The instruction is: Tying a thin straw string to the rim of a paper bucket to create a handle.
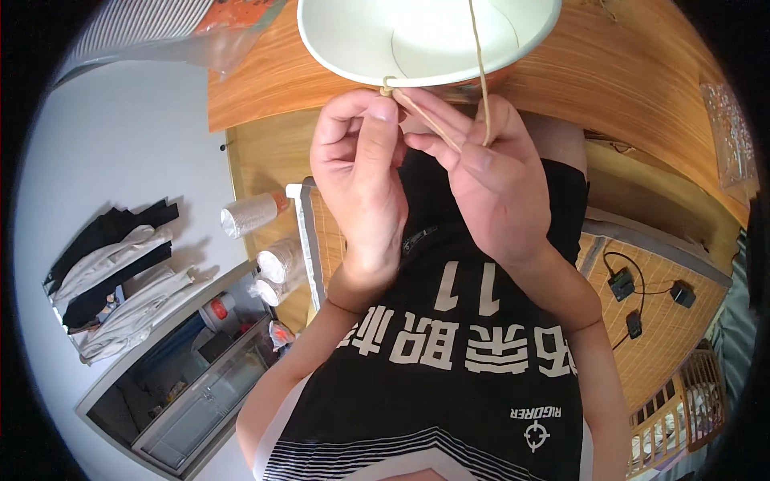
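Currently: white paper bowl (425, 40) rested on wooden table (609, 88), near edge overhanging toward body. Tan string (479, 72) run across bowl interior and down to hands. Left hand (361, 172): grip clenched, string knot pinched between thumb and forefinger at bowl rim, apparently to keep loop seated there. Right hand (489, 184): strand grasped between extended fingers, held taut, likely for tension. Stacked plastic cups (277, 260) noted lower left, well apart.
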Demonstrator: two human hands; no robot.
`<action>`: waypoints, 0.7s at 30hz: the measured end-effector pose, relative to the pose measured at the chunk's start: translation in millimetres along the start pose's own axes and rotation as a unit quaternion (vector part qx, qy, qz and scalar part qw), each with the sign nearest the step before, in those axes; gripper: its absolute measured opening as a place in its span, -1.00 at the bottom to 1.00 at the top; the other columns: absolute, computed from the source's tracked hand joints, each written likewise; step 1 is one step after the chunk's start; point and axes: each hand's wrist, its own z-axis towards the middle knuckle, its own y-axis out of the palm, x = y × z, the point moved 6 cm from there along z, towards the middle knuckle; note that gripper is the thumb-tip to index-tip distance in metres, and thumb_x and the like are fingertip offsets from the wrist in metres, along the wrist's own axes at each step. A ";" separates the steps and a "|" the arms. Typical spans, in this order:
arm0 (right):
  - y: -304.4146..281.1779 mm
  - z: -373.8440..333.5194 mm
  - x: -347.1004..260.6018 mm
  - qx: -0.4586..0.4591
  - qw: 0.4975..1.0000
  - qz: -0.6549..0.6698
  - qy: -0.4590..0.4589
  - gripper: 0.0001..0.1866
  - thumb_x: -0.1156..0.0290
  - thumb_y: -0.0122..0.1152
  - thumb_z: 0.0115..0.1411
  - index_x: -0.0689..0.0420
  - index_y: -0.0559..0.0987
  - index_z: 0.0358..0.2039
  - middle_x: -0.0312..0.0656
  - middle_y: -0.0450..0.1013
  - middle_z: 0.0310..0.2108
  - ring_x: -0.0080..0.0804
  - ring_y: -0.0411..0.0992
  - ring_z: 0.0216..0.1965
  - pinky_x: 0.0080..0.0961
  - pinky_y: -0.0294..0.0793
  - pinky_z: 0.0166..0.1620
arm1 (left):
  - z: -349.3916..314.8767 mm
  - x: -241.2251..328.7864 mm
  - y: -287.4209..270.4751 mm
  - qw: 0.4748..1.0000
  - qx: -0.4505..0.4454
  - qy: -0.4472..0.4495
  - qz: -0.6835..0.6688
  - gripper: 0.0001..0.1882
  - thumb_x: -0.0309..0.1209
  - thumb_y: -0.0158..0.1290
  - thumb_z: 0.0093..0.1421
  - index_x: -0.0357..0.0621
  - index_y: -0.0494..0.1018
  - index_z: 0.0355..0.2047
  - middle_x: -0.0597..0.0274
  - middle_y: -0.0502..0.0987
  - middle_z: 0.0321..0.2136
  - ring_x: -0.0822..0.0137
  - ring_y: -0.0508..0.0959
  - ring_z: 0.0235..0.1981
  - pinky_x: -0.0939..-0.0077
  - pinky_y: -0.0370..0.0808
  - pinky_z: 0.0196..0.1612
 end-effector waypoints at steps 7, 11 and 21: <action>-5.3 -3.0 4.8 -0.024 0.999 -0.025 0.011 -0.89 0.47 0.04 0.16 0.06 0.29 -0.40 0.32 0.16 0.21 0.05 0.02 0.34 0.00 -0.08 0.32 | -3.4 7.3 3.8 0.999 0.001 0.024 0.023 -0.92 -0.52 0.07 0.24 -0.24 0.44 -0.27 0.35 0.49 -0.50 0.66 0.31 -0.59 0.79 0.22 -0.53; 0.7 -2.5 5.5 -0.038 0.999 0.009 0.014 -0.88 0.46 0.05 0.13 0.05 0.29 -0.41 0.32 0.12 0.23 0.05 -0.03 0.36 -0.01 -0.12 0.32 | -3.7 10.3 0.6 0.999 0.000 0.021 0.035 -0.92 -0.52 0.06 0.23 -0.25 0.43 -0.28 0.35 0.49 -0.49 0.67 0.31 -0.58 0.80 0.22 -0.53; -1.3 -6.0 2.7 -0.046 0.997 -0.054 -0.021 -0.88 0.47 0.07 0.10 0.05 0.30 -0.41 0.28 0.08 0.26 0.06 -0.05 0.37 0.01 -0.08 0.32 | -3.2 18.6 9.3 0.997 0.010 -0.001 0.079 -0.88 -0.41 0.05 0.24 -0.19 0.42 -0.39 0.39 0.37 -0.62 0.57 0.24 -0.60 0.67 0.18 -0.49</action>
